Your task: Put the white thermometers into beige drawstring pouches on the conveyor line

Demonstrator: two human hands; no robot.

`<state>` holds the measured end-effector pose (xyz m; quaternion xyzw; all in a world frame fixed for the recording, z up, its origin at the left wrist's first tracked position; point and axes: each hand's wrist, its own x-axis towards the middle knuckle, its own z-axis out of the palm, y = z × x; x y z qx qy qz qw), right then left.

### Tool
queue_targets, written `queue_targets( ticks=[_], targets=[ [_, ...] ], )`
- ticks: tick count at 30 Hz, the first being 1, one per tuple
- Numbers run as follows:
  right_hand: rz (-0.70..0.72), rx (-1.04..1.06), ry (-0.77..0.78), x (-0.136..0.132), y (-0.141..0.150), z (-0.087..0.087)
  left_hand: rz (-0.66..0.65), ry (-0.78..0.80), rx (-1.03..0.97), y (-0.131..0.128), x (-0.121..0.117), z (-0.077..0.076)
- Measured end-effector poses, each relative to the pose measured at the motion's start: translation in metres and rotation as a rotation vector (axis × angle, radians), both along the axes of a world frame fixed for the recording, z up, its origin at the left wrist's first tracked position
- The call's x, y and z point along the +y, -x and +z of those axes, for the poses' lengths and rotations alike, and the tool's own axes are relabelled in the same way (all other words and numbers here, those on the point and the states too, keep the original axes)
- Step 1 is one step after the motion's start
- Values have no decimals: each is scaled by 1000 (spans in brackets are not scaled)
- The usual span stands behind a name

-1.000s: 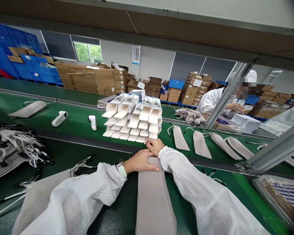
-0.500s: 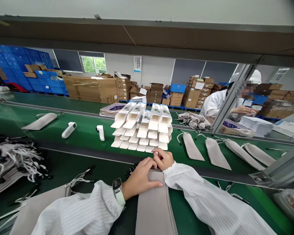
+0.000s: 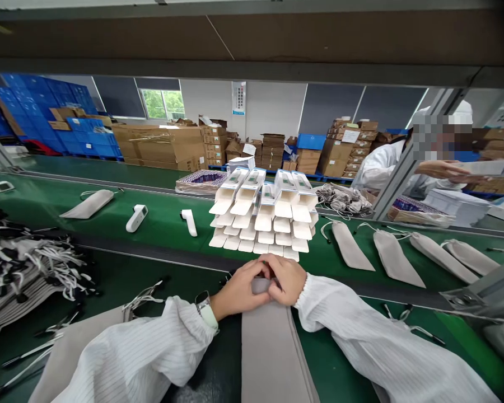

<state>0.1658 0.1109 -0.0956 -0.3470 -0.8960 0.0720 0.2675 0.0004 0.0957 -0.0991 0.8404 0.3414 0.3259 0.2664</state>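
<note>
The stack of grey pouches lies on the green surface at the lower centre of the frame, lengthwise toward the bottom edge. Both hands are positioned at its far end. The left hand is partly open, with fingers arched over the stack and thumb extended toward the right hand. The right hand is more tightly bent, its fingers meeting those of the left hand. The fingers obscure the contact; whether either hand grips cloth or cord cannot be determined.

Open boxes are stacked at mid-frame, just beyond the hands. Two white handheld devices lie left of the boxes; four separate pouches lie to the right. A pile of corded pouches occupies the left edge.
</note>
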Motion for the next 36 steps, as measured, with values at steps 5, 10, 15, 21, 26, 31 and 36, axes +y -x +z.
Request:
queue_targets(
  ticks=[5,10,15,21,26,31,36],
  targets=[
    [20,146,-78,4,-3,-25,-94,43,-20,8,5,2],
    [92,171,-110,2,-4,-19,-102,56,-45,8,6,3],
    [116,182,-129,-2,-1,-18,-115,77,-60,9,6,1],
    [109,274,-51,1,4,-20,-206,188,-38,16,11,13],
    [-9,365,145,6,4,-17,-226,201,-15,15,11,22],
    [-154,527,-55,-10,23,25,-211,140,-38,3,7,4],
    [-96,140,-18,9,98,57,-245,91,-49,0,3,-6]
  ],
)
